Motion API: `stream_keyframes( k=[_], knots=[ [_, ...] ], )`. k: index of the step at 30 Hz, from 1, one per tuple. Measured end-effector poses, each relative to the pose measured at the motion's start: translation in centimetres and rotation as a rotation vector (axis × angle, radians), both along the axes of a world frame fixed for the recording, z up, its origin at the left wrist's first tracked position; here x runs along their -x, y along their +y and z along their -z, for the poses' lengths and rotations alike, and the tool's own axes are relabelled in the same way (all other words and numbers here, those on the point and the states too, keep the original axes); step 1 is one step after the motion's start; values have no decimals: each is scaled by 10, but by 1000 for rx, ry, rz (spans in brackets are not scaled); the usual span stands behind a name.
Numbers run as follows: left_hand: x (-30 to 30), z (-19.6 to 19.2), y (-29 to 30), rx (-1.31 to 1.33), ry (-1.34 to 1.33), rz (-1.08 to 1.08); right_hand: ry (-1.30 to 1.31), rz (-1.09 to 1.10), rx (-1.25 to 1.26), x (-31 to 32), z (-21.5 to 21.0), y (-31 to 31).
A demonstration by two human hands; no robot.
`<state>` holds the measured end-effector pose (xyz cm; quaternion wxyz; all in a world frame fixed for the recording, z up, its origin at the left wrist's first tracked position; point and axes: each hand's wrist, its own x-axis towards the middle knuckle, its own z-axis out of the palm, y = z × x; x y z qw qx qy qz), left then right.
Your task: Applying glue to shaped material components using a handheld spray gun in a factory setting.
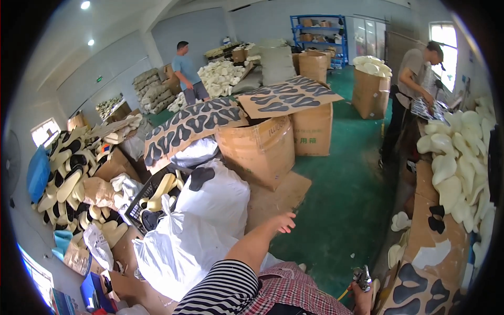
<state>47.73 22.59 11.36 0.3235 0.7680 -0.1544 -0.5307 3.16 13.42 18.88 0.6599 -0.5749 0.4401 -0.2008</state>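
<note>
1. Your left hand point(283, 222) reaches forward over the flattened cardboard point(278, 197) on the green floor point(341, 199). Its fingers are loosely spread, and it holds and touches nothing.
2. The nearest things to that hand are the bulging white sacks point(202, 220) just to its left and the big round cardboard drum point(258, 149) beyond it.
3. Your right hand point(361, 300) sits low at the bottom edge, closed around a small metal spray gun point(363, 277) with a yellow hose trailing from it.
4. Just right of that gun lies a cardboard sheet point(420, 294) blotched with dark sole-shaped outlines. By my reading these are spray marks from soles already coated there, so some of the work looks done.
5. More such marked sheets point(191, 126) lie on top of the boxes ahead, which points the same way.
6. On the right a heap of pale cream soles point(459, 163) sits on the bench, and a couple of dark pieces point(437, 218) lie below it on brown board. The pale heap looks like what is left to do.
7. At left, a black crate point(152, 202) holds mixed pale and dark soles, and a large pile of soles point(68, 178) rises against the wall.
8. No sole is in either hand at present, so I judge you to be between pieces.
9. Two other people point(186, 73) stand further off, one of them at the bench on the far right.
</note>
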Motion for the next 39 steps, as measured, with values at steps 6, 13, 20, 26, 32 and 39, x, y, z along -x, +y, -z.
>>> stream_keyframes(
  k=[6, 13, 20, 26, 32, 39],
  knots=[
    [41, 24, -31, 138, 205, 136, -53, 139, 100, 34, 1, 30],
    [94, 52, -126, 7, 369, 159, -42, 607, 57, 97, -68, 113],
    [232, 102, -201, -143, 432, 543, -4, 1240, 173, 114, -126, 225],
    [333, 93, -205, -152, 554, 776, 162, 1442, 252, 112, -149, 273],
    [401, 36, -193, 208, 353, 746, 37, 1335, 222, 126, -129, 267],
    [391, -259, -186, 1991, -440, 353, -45, 1025, 85, 179, -95, 224]
  ],
)
